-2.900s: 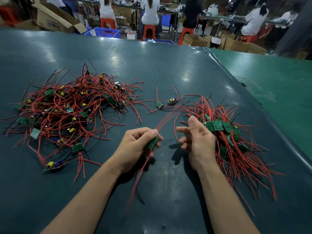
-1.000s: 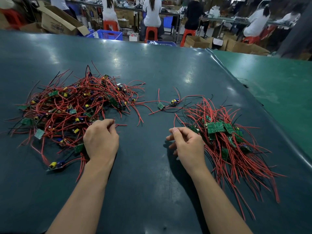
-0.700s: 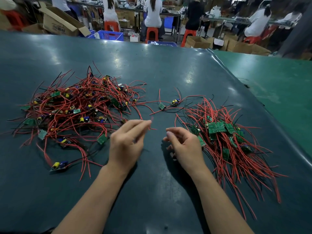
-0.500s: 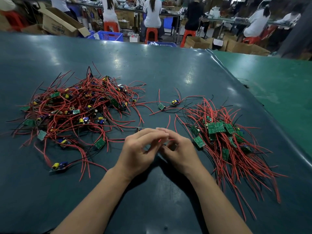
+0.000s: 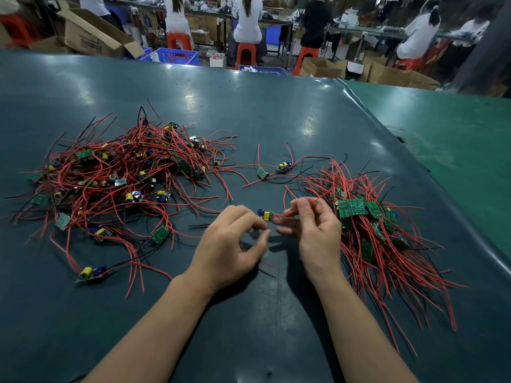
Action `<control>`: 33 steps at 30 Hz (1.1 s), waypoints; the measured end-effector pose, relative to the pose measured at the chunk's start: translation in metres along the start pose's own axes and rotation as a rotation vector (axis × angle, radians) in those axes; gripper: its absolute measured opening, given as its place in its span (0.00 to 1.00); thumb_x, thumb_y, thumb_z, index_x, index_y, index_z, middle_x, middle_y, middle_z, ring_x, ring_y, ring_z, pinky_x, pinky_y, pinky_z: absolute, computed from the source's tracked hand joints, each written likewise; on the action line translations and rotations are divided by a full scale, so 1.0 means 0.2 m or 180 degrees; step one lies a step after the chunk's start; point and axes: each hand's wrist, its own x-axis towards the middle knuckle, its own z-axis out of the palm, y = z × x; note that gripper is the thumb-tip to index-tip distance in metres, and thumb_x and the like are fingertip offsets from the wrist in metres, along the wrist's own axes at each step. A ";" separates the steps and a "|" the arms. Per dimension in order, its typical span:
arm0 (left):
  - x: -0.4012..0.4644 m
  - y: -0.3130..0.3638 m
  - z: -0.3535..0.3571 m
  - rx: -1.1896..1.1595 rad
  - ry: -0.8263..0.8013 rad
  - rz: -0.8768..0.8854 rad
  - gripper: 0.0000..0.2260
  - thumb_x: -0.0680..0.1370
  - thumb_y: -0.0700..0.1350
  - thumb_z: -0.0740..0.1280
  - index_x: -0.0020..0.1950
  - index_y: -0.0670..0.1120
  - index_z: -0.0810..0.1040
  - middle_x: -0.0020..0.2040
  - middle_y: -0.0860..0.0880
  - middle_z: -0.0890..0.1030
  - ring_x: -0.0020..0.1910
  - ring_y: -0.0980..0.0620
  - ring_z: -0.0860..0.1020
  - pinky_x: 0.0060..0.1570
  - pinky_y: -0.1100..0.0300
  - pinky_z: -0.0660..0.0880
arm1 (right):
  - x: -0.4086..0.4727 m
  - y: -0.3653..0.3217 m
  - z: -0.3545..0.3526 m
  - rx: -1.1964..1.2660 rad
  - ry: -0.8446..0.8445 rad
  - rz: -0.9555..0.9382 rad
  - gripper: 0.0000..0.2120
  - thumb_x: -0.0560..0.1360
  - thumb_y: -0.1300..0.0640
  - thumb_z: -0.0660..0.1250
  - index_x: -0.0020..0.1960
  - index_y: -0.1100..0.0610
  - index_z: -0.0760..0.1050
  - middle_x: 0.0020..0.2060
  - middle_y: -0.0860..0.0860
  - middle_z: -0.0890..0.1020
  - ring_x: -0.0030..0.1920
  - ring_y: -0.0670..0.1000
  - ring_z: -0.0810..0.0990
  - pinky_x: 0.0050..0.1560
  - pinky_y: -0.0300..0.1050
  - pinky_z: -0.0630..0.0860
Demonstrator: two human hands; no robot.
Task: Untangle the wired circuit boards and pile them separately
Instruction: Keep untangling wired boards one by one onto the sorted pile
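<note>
A large tangled heap of wired circuit boards (image 5: 124,172) with red and black leads lies on the left of the table. On the right, a sorted pile (image 5: 373,230) has its green boards grouped together and its wires fanned toward me. Between my hands hangs one small circuit board (image 5: 266,215) with yellow and blue parts. My right hand (image 5: 315,233) pinches its red wires between thumb and forefinger. My left hand (image 5: 232,239) has its fingers curled at the board's left end, gripping it; short wire ends trail below the hand.
Two loose wired boards (image 5: 276,168) lie between the heaps, and another (image 5: 92,272) sits at the front left. The dark green table (image 5: 249,100) meets a lighter green one (image 5: 456,150) on the right. Cardboard boxes (image 5: 94,37) and seated people are behind.
My left hand reached into the tangled heap, drew one board out to the middle, and my right hand met it. Both hands now hold it and have spread slightly apart.
</note>
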 end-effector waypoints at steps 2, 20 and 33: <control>0.01 -0.01 -0.01 0.0131 0.0053 -0.0126 0.04 0.75 0.42 0.70 0.46 0.41 0.81 0.44 0.48 0.79 0.44 0.46 0.76 0.48 0.52 0.73 | -0.01 -0.01 0.00 -0.0014 0.0058 -0.0133 0.09 0.83 0.60 0.59 0.45 0.58 0.73 0.34 0.50 0.80 0.35 0.52 0.84 0.32 0.41 0.80; 0.03 -0.02 -0.03 0.0954 0.0998 -0.0130 0.09 0.78 0.44 0.65 0.51 0.40 0.81 0.50 0.44 0.82 0.51 0.41 0.78 0.55 0.49 0.72 | 0.01 -0.04 -0.01 0.0842 0.0597 -0.0802 0.10 0.84 0.62 0.55 0.47 0.60 0.72 0.33 0.52 0.81 0.35 0.55 0.84 0.39 0.46 0.82; 0.04 -0.01 0.00 -0.2487 0.0353 -0.1676 0.05 0.74 0.42 0.73 0.48 0.44 0.81 0.39 0.47 0.84 0.35 0.51 0.82 0.38 0.63 0.77 | -0.06 -0.03 0.05 0.0367 -0.0208 -0.0550 0.06 0.77 0.71 0.64 0.49 0.62 0.71 0.43 0.56 0.78 0.42 0.55 0.85 0.46 0.44 0.82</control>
